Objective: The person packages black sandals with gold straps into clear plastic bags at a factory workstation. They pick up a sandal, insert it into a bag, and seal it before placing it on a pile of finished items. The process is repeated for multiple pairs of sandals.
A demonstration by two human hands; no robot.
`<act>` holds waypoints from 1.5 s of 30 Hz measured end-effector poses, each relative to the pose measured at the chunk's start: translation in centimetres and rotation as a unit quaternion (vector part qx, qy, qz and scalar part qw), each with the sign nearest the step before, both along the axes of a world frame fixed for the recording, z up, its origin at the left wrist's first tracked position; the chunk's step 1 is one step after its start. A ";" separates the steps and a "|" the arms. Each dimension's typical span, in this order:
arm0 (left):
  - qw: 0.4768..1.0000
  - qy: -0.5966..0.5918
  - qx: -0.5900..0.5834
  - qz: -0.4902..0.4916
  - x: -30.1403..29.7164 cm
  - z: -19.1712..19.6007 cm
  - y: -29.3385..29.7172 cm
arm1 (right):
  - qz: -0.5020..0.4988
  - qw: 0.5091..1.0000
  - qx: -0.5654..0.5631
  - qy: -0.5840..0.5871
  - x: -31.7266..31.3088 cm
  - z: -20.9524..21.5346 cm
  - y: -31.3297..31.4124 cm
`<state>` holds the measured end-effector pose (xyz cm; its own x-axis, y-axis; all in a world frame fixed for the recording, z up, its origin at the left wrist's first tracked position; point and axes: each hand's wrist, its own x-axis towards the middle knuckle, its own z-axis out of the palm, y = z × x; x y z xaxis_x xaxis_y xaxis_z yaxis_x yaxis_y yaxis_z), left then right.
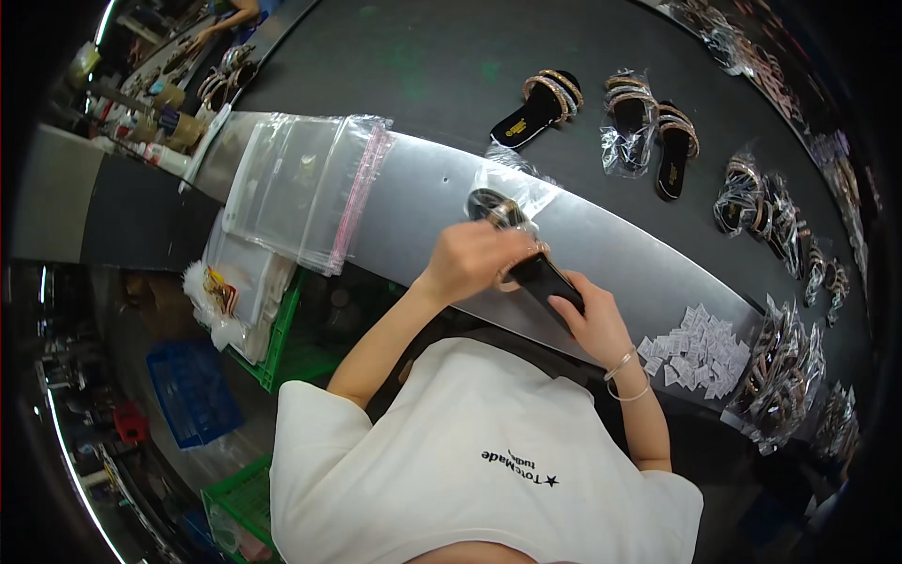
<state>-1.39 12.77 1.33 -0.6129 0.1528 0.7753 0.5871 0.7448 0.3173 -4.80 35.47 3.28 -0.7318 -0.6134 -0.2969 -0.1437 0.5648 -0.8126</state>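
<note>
Long grey metal workbench [611,249] beside dark conveyor belt [423,66], factory floor below. Left hand [474,258] fingers curl round black strappy sandal [526,263] at bench's near edge, toe half inside clear plastic bag [512,188]. Right hand [592,320] grips sandal's heel. Stack of empty clear bags [301,183] lies left; small white sachets [700,352] right; bagged sandals [780,376] beyond. Loose sandals [540,108] on belt. Green crate [282,338], blue crate [193,390] under bench.

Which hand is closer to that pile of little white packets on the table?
The right hand. It grips the heel end of the black sandal, just left of the white packets. The left hand holds the sandal's front, farther away.
</note>
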 end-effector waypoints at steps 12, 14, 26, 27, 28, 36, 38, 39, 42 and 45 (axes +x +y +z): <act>0.965 -0.066 0.254 0.023 1.4 3.1 -0.4 | -0.152 0.823 -0.463 -0.291 -0.4 -0.2 -3.6; 0.755 -0.270 0.569 -0.185 0.1 2.3 0.7 | -0.118 0.902 -0.399 -0.117 -0.1 -0.2 -4.0; 0.781 -0.360 0.500 -0.099 -15.4 -2.7 -1.3 | -0.502 0.797 0.168 0.291 6.5 -1.5 18.4; 0.804 -0.393 0.438 -0.085 -17.6 -4.0 -2.1 | -0.495 0.792 0.195 0.300 6.9 -2.7 18.7; 0.825 -0.420 0.372 -0.067 -19.6 -5.3 -2.6 | -0.497 0.794 0.197 0.289 7.0 -4.9 18.8; 0.788 -0.545 0.276 -0.070 -26.7 -9.5 -0.4 | -0.511 0.783 0.172 0.312 6.9 -8.1 15.3; 0.783 -0.573 0.242 -0.028 -26.7 -8.5 -0.1 | -0.505 0.791 0.143 0.315 6.2 -8.6 15.1; 0.796 -0.558 0.233 -0.009 -26.4 -8.1 0.2 | -0.499 0.794 0.136 0.320 5.9 -8.7 15.1; 0.810 -0.543 0.218 -0.025 -27.1 -9.0 -0.5 | -0.490 0.805 0.080 0.324 5.2 -8.4 15.0; 0.801 -0.548 0.235 -0.041 -27.4 -9.2 -0.5 | -0.512 0.808 -0.003 0.292 4.5 -8.6 15.3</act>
